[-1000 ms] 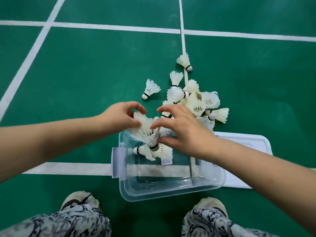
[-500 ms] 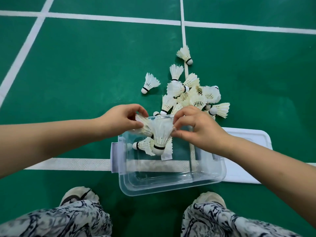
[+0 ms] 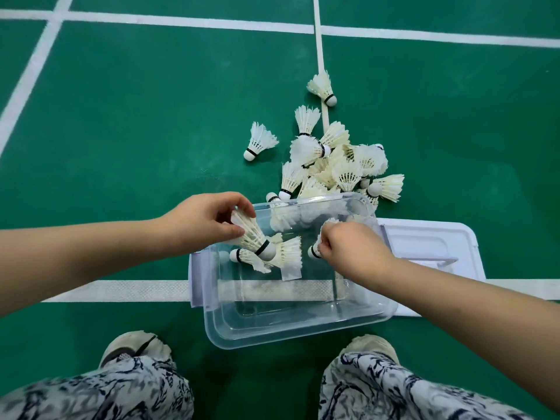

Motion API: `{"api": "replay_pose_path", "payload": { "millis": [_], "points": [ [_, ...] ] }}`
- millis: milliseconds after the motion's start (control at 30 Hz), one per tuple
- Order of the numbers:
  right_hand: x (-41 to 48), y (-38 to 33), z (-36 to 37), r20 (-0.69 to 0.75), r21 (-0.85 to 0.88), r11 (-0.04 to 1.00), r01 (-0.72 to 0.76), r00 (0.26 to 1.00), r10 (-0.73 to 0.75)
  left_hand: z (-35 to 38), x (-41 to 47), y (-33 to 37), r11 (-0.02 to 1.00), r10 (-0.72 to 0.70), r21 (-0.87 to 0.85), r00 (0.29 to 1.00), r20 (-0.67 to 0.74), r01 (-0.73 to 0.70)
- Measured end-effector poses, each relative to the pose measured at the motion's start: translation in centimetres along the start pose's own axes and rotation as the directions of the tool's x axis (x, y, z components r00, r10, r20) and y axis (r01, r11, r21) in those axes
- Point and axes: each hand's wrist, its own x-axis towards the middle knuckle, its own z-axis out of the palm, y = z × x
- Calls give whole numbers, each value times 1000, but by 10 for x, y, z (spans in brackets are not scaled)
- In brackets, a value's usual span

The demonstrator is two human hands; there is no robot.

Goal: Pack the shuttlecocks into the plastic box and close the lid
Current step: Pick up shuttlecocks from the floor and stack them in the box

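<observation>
Bright, even overhead light is filling the scene, casting only soft, faint shadows under the clear plastic storage box (image 3: 291, 338). The glossy green court floor (image 3: 151, 116) is showing mild sheen. The wide-angle lens is bowing the white painted court lines (image 3: 181, 21) near the edges. The patterned trouser legs (image 3: 100, 392) are blurring slightly.

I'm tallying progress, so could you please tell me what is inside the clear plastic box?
Two shuttlecocks lie inside the plastic box; each hand, left hand and right hand, holds another over it. The right hand hides whatever lies beneath it.
</observation>
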Motion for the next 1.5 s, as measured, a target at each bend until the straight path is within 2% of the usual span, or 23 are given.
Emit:
{"api": "replay_pose_path", "payload": {
  "millis": [167, 300, 367, 433, 500, 667, 800, 967, 1133, 1333, 1433, 1500],
  "points": [
    [11, 3, 22, 90, 146, 987, -69, 994, 56, 3, 1, -2, 1000, 13, 15, 1000, 17, -14],
    [19, 5, 30, 197, 311, 928, -204, 969, 147, 4, 2, -5, 1000, 10, 25, 1000, 28, -11],
    [23, 5, 34, 272, 430, 851, -302, 942, 198, 5, 2, -8, 1000, 5, 27, 999, 40, -6],
    [25, 4, 39, 344, 573, 710, -409, 906, 244, 6, 3, -10, 1000, 5, 27, 999, 49, -6],
    [26, 2, 42, 391, 642, 613, -460, 885, 255, 7, 4, -10, 1000, 7, 20, 999, 51, -8],
    [27, 2, 48, 455, 647, 565, -513, 854, 253, 8, 4, -9, 1000, 17, 2, 998, 59, -17],
    [29, 2, 47, 461, 636, 594, -492, 860, 218, 8, 3, -9, 1000, 20, 21, 998, 67, -21],
    [29, 0, 48, 342, 516, 730, -448, 889, 303, 8, 3, -9, 999, 20, 47, 996, 85, -24],
    [16, -7, 36, 226, 585, 709, -393, 919, 323, 11, 4, -4, 993, 47, 100, 992, 120, -59],
    [-3, -31, -1, 72, 746, 657, -113, 993, 89, 18, 6, 7, 976, 88, 183, 980, 177, -121],
    [-10, -36, -15, 59, 777, 630, -16, 997, -47, 20, 4, 13, 976, 112, 160, 971, 210, -147],
    [-12, -34, -16, 77, 755, 656, 6, 992, -97, 21, 3, 15, 976, 127, 145, 967, 219, -161]
  ]
}}
